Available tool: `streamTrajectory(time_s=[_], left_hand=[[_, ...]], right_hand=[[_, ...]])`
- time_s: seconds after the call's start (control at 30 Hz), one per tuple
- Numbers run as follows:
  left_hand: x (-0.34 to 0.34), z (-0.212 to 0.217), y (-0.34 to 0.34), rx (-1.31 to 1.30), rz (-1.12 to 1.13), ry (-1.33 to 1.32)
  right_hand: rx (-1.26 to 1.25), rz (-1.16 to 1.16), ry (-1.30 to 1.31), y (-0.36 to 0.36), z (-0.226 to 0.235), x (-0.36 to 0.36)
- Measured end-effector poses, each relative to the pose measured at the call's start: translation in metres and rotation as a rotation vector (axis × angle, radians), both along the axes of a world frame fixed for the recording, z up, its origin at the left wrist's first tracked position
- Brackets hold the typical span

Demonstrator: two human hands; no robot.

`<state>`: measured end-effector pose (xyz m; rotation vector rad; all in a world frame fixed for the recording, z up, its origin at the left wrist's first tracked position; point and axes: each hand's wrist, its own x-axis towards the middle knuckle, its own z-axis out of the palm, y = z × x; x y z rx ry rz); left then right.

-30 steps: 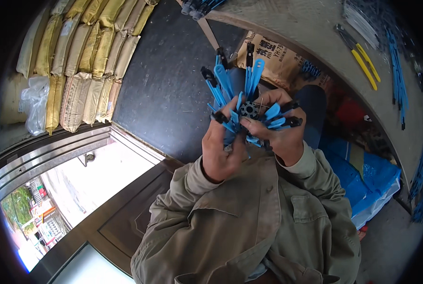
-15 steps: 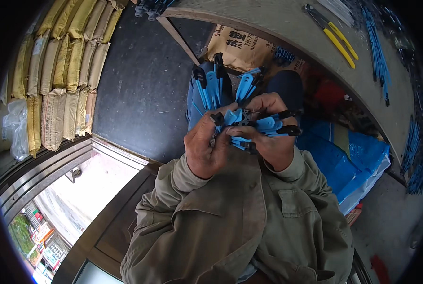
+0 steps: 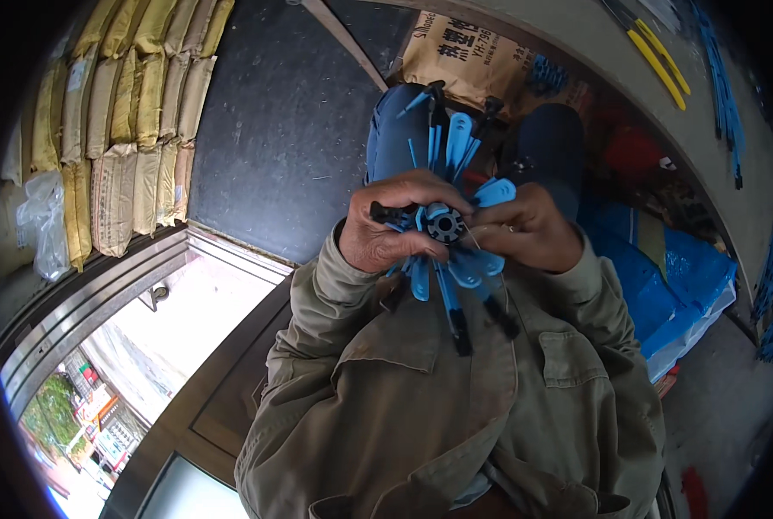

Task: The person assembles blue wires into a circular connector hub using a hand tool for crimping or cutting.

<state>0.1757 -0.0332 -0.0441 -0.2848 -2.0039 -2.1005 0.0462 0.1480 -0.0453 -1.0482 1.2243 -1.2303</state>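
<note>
Two hands, left (image 3: 386,229) and right (image 3: 529,229), grip closed on spiky blue plastic bundle (image 3: 447,233), black ribbed hub.

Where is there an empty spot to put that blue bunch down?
The dark mat, between the stacked sacks and the printed brown bag, looks bare. It's crowded right of the hands: blue sheeting and red things.

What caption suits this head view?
Both hands, left hand and right hand, grip a bundle of blue plastic parts above olive jacket.

two hands (image 3: 456,229), one black hub (image 3: 445,226), two yellow strips (image 3: 659,59)
</note>
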Motion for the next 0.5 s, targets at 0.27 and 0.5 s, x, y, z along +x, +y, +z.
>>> streamTrajectory(time_s=[0.27, 0.5], left_hand=[[0.006, -0.002, 0.017, -0.018, 0.189, 0.099], [0.01, 0.004, 0.026, -0.158, 0.269, -0.01]], right_hand=[[-0.212, -0.397, 0.076, -0.007, -0.01, 0.039], [-0.233, -0.515, 0.108, -0.007, -0.013, 0.047]])
